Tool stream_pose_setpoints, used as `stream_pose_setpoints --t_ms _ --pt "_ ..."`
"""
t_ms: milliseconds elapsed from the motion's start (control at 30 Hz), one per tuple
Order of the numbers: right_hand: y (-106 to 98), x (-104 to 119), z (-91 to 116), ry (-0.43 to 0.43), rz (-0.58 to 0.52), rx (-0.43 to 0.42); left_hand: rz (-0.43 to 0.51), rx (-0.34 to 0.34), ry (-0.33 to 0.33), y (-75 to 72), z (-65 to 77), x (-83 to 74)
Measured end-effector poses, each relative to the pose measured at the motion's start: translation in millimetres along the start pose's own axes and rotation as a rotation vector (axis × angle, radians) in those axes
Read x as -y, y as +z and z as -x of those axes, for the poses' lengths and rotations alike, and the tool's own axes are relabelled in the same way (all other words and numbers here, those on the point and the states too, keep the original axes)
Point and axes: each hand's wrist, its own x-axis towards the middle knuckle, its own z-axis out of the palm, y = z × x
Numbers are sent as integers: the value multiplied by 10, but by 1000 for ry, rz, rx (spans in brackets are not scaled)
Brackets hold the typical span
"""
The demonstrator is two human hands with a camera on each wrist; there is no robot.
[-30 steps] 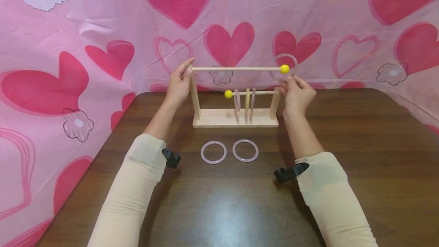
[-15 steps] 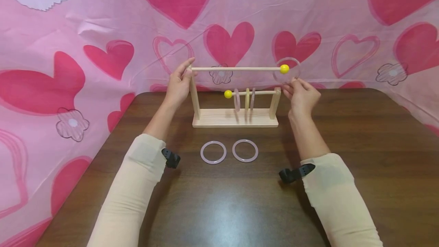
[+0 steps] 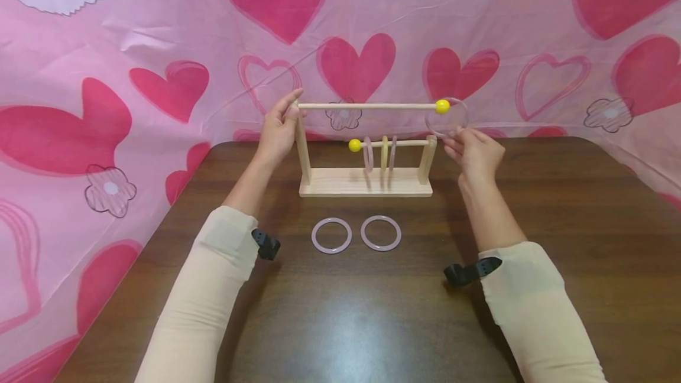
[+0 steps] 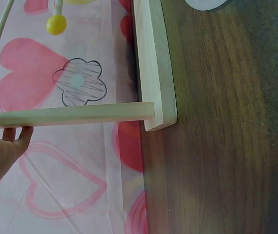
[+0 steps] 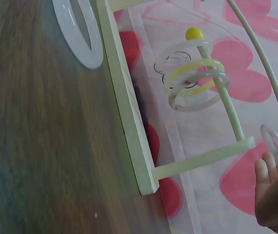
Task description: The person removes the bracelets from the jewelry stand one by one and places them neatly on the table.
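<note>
A wooden stand [image 3: 367,182] has an upper rod [image 3: 372,106] and a lower rod, each tipped with a yellow ball. My left hand [image 3: 278,135] grips the top of its taller left post [image 4: 70,115]. Thumb and fingers of my right hand [image 3: 480,155] pinch a clear, pale ring [image 3: 467,116] at the upper rod's ball end [image 3: 442,106]. In the head view the ring overlaps that ball; whether it encircles it I cannot tell. On the lower rod hang a pale pink ring [image 3: 369,155], a yellow ring [image 3: 384,155] and a greyish ring [image 3: 392,155].
Two lilac rings, a left ring [image 3: 331,251] and a right ring [image 3: 380,249], lie flat on the brown wooden table [image 3: 340,324] in front of the stand. A pink cloth with hearts [image 3: 356,67] hangs behind the table.
My right hand has moved right and slightly down, taking the clear ring with it and away from the short post. The left hand and the stand have stayed put.
</note>
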Motion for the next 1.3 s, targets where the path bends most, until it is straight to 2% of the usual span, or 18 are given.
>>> stream_pose_setpoints --t_ms 433,600,900,1000,1067,1300 --pt "-149 70 -6 107 17 126 -1 -2 3 -4 1 -1" --pt "-241 149 -13 168 49 215 -7 4 7 -4 -1 -6" --pt "-320 289 -50 215 219 346 4 0 1 -7 3 -20" --pt "-333 306 -69 212 309 387 4 2 -6 -4 -5 -17" --pt "-348 317 -88 214 365 437 9 4 -8 -1 -8 -16" --pt "-455 374 -158 302 488 673 9 5 -2 -6 -4 -11"
